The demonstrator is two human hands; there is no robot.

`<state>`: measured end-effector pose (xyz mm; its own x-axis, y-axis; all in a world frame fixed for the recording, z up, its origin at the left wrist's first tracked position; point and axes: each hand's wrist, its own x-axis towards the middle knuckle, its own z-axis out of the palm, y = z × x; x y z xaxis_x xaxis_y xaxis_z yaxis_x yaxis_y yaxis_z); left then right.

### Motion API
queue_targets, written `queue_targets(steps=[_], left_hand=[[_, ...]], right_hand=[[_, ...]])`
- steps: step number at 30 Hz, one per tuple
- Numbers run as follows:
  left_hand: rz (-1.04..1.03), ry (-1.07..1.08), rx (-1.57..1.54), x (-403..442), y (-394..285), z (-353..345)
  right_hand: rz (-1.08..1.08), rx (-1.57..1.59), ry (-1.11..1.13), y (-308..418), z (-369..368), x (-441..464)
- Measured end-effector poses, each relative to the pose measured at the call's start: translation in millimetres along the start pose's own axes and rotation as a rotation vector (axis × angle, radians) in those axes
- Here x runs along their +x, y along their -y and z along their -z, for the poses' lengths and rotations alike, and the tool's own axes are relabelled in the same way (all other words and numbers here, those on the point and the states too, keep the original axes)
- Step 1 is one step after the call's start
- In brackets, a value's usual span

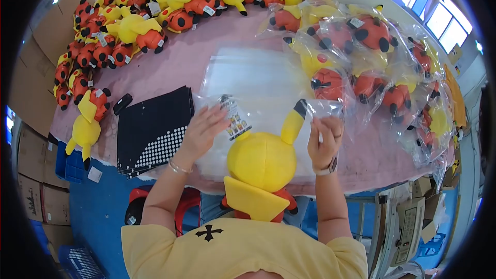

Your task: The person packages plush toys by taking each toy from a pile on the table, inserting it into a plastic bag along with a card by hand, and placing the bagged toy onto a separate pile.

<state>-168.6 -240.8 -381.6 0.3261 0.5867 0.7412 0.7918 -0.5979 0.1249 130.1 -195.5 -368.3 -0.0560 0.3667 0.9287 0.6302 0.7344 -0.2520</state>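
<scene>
The yellow-and-red plush toy [262, 160] is at the near edge of the pink-covered bench [369, 168]. The right hand [326, 142] pinches the clear plastic bag [323, 108]; the left hand's [203, 130] fingers are spread. Even, gentle tension best avoids creases.

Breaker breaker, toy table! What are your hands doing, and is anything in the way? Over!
Right hand pinching clear bag. Left hand at bag's other side, grip unclear. Yellow plush toy between forearms. Bagged toys crowding table's right side.
</scene>
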Motion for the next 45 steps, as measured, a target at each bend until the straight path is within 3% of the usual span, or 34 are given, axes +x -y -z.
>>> queue_targets(steps=[5, 12, 14, 15, 19, 20, 24, 25, 29, 35, 37, 39, 40, 44, 45], left_hand=[[0.07, 0.003, -0.072, -48, -24, -14], [0.373, -0.143, -0.095, -59, -22, -39], [0.537, -0.371, 0.114, -38, -19, -46], [0.54, -0.371, 0.113, -30, -20, -51], [1.088, -0.848, -1.115, -8, -24, -73], [1.087, -0.845, -1.116, -5, -22, -72], [1.137, -0.777, -1.368, 1, -14, -69], [1.136, -0.773, -1.369, -2, -11, -70], [1.09, -0.537, -0.665, -29, 17, -78], [0.882, -0.335, -0.204, -55, 35, -75], [0.918, -0.406, -1.306, -55, 44, -70], [0.75, -0.405, -2.418, -51, 52, -68], [0.752, -0.405, -2.417, -42, 51, -66], [1.324, -0.961, -1.708, 17, 24, -50], [1.254, -0.901, -1.643, 2, 31, -60]], right_hand=[[0.005, -0.027, 0.11, 5, 11, -55], [-0.061, 0.0, 0.214, 10, 8, -93], [-0.078, -0.017, 0.215, 8, 8, -91], [-0.077, -0.016, 0.218, 8, 9, -91], [-0.084, -0.178, 0.401, 7, 15, -89], [-0.086, -0.179, 0.399, 8, 14, -89], [-0.497, -0.133, 0.079, 7, -4, -91], [-0.499, -0.135, 0.077, 3, -8, -93], [-0.923, 0.355, -0.158, -16, -22, -102], [-1.07, 0.594, -0.123, -7, -18, -87], [-1.069, 0.539, -0.068, -4, -18, -81], [-1.067, 0.483, -0.012, -3, -18, -79], [-1.068, 0.484, -0.012, -3, -18, -81], [-0.942, 0.394, 0.078, -4, -7, -107], [-0.996, 0.445, 0.029, 0, -1, -114]])
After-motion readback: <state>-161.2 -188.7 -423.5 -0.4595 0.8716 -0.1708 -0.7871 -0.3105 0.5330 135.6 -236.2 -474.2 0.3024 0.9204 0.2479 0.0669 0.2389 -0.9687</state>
